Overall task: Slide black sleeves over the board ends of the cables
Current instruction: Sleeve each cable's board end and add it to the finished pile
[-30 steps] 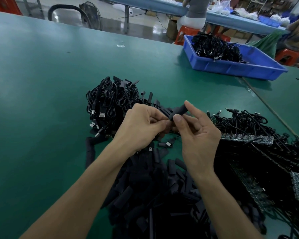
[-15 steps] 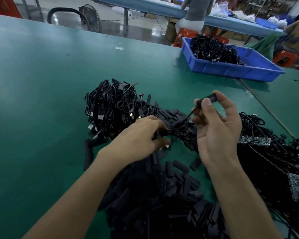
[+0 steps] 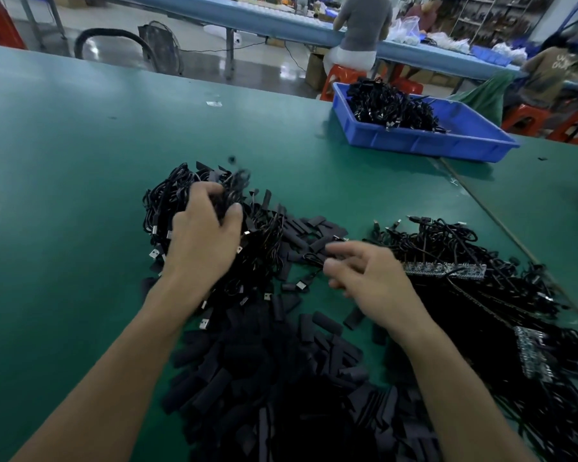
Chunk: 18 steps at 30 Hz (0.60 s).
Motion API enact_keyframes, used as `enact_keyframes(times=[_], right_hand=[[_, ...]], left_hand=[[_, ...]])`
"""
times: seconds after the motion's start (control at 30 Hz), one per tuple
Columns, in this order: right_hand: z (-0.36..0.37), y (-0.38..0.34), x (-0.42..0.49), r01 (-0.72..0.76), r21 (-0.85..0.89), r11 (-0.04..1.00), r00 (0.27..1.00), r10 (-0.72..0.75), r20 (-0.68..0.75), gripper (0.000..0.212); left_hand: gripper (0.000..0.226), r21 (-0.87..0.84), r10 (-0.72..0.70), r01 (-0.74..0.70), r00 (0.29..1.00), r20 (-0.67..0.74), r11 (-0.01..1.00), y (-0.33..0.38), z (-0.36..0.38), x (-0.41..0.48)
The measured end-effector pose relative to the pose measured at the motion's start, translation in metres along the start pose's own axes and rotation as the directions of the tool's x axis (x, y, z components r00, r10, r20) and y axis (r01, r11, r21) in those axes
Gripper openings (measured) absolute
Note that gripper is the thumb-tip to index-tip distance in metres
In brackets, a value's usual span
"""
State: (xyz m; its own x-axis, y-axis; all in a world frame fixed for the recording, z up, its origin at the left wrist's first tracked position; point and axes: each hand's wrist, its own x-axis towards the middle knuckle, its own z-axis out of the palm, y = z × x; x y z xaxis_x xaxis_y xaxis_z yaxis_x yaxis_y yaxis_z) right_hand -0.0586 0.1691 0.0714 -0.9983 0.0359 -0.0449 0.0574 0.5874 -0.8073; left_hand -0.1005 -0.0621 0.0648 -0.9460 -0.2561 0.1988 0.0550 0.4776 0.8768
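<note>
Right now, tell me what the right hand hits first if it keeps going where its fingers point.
The right hand would probably meet the loose sleeves just left of it first; beyond lies the cable pile that the left hand grips. Blur leaves depth unsure.

The left hand (image 3: 202, 241) is digging into the heap of cables (image 3: 162, 201). Its fingertips are disappearing among the loops, so how many it is gripping is not showing. A tuft (image 3: 239, 173) above that hand is blurring. The right hand (image 3: 367, 278) is smearing with motion. Its fingers (image 3: 344, 250) are melting into a thin cable (image 3: 314, 260) beside them, and whether they are pinching it I cannot tell. The pile of sleeves (image 3: 281, 378) is running off the bottom edge, with both forearms covering parts of it. The cables with boards (image 3: 481, 295) are spilling past the right edge. Across the room, a seated person (image 3: 361, 25) is being cut off at the shoulders by the top edge.
</note>
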Motion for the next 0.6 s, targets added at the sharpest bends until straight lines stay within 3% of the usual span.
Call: enact_keyframes(times=[0.07, 0.2, 0.37, 0.6], right_hand=[[-0.003, 0.008, -0.002, -0.065, -0.206, 0.976, 0.997, 0.074, 0.033, 0.032], [-0.004, 0.022, -0.012, -0.164, -0.212, 0.964, 0.982, 0.139, -0.125, 0.037], [0.005, 0.031, -0.015, -0.244, 0.155, 0.957, 0.936, 0.274, -0.221, 0.066], [0.011, 0.04, -0.001, -0.186, 0.412, 0.892, 0.88, 0.338, -0.333, 0.075]], left_hand=[[0.04, -0.004, -0.02, 0.02, 1.0, 0.006, 1.0, -0.003, -0.002, 0.001], [0.047, 0.039, 0.053, -0.057, 0.995, 0.089, 0.998, 0.0, 0.002, -0.005], [0.054, 0.215, 0.145, -0.169, 0.982, 0.125, 0.962, -0.003, -0.001, -0.008], [0.041, 0.322, 0.237, -0.232, 0.971, 0.024, 0.918, -0.004, 0.005, -0.01]])
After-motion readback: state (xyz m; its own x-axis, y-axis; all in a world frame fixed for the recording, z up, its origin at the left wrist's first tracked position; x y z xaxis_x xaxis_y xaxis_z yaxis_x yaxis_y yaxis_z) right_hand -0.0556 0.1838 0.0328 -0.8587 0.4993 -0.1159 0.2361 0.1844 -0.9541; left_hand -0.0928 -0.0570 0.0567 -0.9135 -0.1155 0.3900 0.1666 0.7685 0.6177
